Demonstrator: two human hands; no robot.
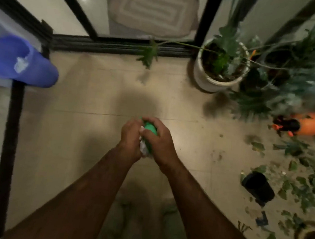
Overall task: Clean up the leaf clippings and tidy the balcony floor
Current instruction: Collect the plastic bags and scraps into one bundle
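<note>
Probably a home balcony: tiled floor [96, 114], potted plants [221, 66], sliding glass door [124, 11].

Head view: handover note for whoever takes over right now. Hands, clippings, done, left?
Left hand and right hand both grip a green bundle with white material crumpled against it; it is too blurred to identify.
Leaf clippings lie scattered on the floor at right, around a tipped black pot.
Done: nothing visibly collected.
Left: gather the clippings, right the pot.
</note>
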